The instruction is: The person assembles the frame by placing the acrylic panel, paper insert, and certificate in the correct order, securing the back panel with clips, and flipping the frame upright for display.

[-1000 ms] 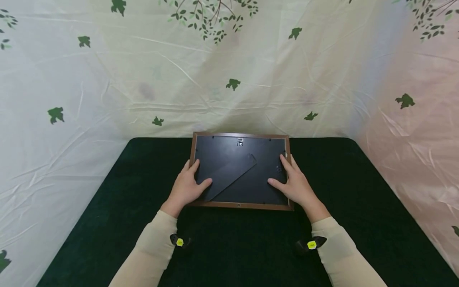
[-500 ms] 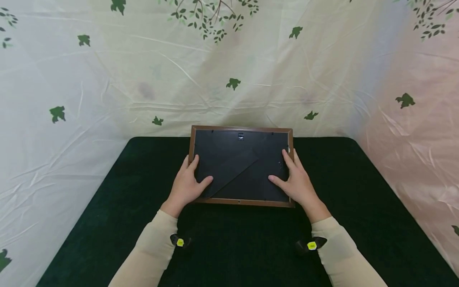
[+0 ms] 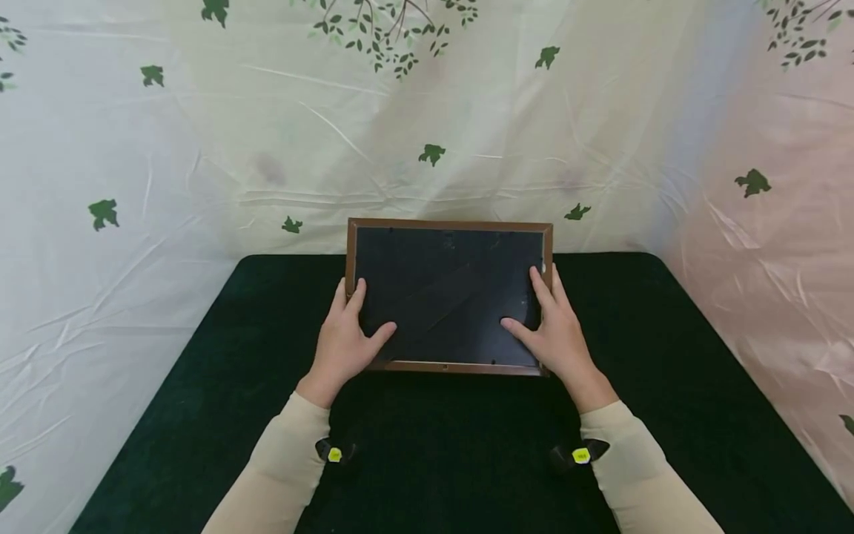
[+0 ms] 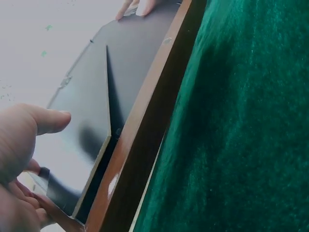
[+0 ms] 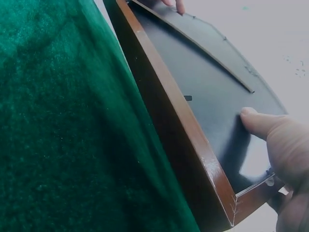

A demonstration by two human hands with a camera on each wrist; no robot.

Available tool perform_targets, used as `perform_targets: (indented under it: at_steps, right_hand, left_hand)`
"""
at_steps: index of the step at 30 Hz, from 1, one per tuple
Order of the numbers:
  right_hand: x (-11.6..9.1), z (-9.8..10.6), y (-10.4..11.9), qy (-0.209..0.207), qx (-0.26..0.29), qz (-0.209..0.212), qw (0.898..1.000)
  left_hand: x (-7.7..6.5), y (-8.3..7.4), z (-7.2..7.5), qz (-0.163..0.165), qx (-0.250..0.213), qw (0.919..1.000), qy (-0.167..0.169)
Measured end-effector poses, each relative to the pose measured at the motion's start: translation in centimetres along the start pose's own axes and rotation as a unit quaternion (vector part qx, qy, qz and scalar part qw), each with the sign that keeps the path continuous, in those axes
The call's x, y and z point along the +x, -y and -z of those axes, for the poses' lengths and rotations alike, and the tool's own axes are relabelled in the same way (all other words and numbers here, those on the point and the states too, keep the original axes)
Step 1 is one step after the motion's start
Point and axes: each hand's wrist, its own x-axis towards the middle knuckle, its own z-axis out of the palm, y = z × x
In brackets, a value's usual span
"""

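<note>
A picture frame (image 3: 447, 297) with a brown wooden border and black backing is held back side up, its far edge tilted upward. The left hand (image 3: 343, 341) grips its left side, thumb over the backing and other fingers around the border. On the opposite side the right hand (image 3: 560, 337) holds it the same way. Both wrist views show a thin stand flap (image 4: 82, 121) angled slightly off the backing, and the near wooden border (image 5: 169, 92) close to the cloth. Whether that near edge touches the cloth is unclear. The frame's front face is hidden.
Dark green velvety cloth (image 3: 447, 445) covers the table. Behind it and at both sides hangs a pale curtain (image 3: 427, 111) printed with green leaves. Each sleeve cuff carries a dark wrist device (image 3: 580, 454) with a yellow tag.
The frame's far edge has risen, so its back faces the person more. Both hands have shifted slightly upward with it, their hold unchanged.
</note>
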Motion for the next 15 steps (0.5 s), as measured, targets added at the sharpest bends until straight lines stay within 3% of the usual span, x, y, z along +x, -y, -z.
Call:
perform_targets:
  at_steps: [7, 15]
  right_hand:
    - [0.06, 0.08, 0.03, -0.046, -0.01, 0.034, 0.998]
    - [-0.1, 0.1, -0.24, -0.051, -0.01, 0.045, 0.998]
  left_hand:
    - [-0.02, 0.13, -0.01, -0.052, 0.001, 0.9967, -0.063]
    - [0.14, 0.72, -0.47, -0.057, 0.002, 0.9966, -0.059]
